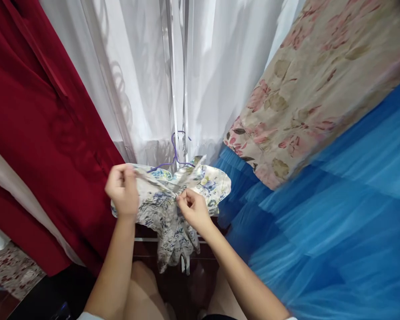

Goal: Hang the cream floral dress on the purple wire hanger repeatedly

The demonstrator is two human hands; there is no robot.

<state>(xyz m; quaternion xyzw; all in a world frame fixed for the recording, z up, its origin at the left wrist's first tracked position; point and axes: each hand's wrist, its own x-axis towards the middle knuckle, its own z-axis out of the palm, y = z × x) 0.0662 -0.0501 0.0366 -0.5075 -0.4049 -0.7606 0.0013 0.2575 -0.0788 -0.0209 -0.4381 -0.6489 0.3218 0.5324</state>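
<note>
A white floral top (216,183) with blue and yellow blossoms and a gathered body hangs in front of me on a purple hanger (175,150). My left hand (122,190), slightly blurred, is closed around the left end of a fabric tie (155,181), stretched out from the middle of the neckline. At that middle point my right hand (194,208) pinches the fabric tie where it crosses. A second strip of the tie slants up to the right behind my right fingers. The exact knot or loop is hidden by those fingertips.
Red cloth (50,133) hangs at the left, and white curtain-like fabric (216,75) behind. At the right are a beige floral garment (286,115) and blue ruffled tulle (336,222). A pale metal stand pole (186,89) rises behind the hanger.
</note>
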